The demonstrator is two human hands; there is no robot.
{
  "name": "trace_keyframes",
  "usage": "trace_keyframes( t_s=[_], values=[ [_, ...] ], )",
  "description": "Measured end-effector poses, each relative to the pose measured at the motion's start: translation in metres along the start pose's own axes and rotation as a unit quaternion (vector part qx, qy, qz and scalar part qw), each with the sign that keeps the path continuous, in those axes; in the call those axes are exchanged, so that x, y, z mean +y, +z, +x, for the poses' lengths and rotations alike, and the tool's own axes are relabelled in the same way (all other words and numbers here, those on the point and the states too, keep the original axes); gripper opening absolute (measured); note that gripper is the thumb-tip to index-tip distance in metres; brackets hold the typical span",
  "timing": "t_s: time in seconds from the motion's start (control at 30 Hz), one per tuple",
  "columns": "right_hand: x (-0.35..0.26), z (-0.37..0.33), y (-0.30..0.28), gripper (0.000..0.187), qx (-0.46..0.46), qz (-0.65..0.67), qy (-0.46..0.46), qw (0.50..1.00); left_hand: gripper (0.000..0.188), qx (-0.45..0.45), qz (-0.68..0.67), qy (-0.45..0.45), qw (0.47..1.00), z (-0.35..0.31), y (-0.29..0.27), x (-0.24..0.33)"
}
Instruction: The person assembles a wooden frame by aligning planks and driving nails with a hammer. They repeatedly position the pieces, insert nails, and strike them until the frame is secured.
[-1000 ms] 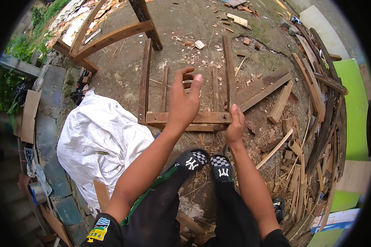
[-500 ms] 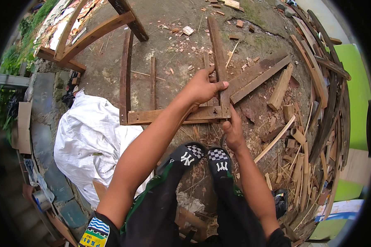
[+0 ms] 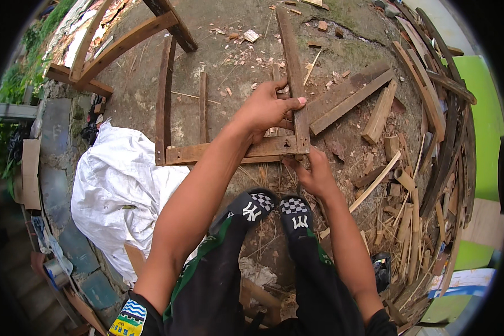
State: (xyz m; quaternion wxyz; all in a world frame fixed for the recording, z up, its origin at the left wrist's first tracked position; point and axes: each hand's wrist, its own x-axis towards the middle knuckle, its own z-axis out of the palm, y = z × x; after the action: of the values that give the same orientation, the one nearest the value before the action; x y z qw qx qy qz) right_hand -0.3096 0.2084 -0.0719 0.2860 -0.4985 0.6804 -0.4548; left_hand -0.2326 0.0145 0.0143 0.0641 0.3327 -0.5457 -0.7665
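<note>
A wooden frame [image 3: 235, 150] of brown battens stands in front of my feet, with a crosspiece near me and longer posts running away from it. My left hand [image 3: 266, 109] is wrapped round its right post, the thumb lying across the top of the wood. At the frame's near right corner, my right hand [image 3: 317, 175] is closed, its curled fingers against the underside of the joint; the fingertips are partly hidden. Small dark nail heads or holes show at the corners. Just right of the post lie two thick planks [image 3: 350, 98] on the ground.
A white sack [image 3: 123, 196] lies crumpled at the left. Beyond it stands another wooden structure [image 3: 129, 45]. Offcuts, sticks and a pile of long boards [image 3: 453, 140] fill the right side, beside bright green panels [image 3: 476, 134]. Wood chips litter the concrete ground [image 3: 235, 50].
The frame has shifted slightly left, with my left hand still on its post. My right hand has turned a little, its fingers drawing in under the corner.
</note>
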Motion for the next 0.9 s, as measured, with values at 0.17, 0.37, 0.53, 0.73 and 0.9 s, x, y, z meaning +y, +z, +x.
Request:
trace_keyframes(
  t_s=[0.17,0.37,0.53,0.73,0.9],
  values=[
    [-0.006,-0.002,0.017,0.048,0.054,-0.014,0.028,0.998,0.073,-0.013,-0.006,0.015,1.0,0.003,-0.011,-0.001],
    [-0.02,-0.001,0.054,0.044,0.184,0.033,-0.028,0.982,0.068,-0.004,-0.001,0.023,1.0,-0.002,-0.015,0.003],
    [0.006,0.01,0.059,0.039,0.219,-0.04,-0.072,0.972,0.064,-0.011,0.005,0.029,1.0,0.0,-0.014,0.001],
    [0.018,0.01,0.05,0.032,0.226,-0.122,-0.12,0.959,0.068,-0.004,0.001,0.021,1.0,0.003,-0.012,0.001],
    [0.018,0.014,0.045,0.033,0.229,-0.156,-0.134,0.951,0.069,-0.005,-0.006,0.021,1.0,0.002,-0.01,0.002]
  ],
)
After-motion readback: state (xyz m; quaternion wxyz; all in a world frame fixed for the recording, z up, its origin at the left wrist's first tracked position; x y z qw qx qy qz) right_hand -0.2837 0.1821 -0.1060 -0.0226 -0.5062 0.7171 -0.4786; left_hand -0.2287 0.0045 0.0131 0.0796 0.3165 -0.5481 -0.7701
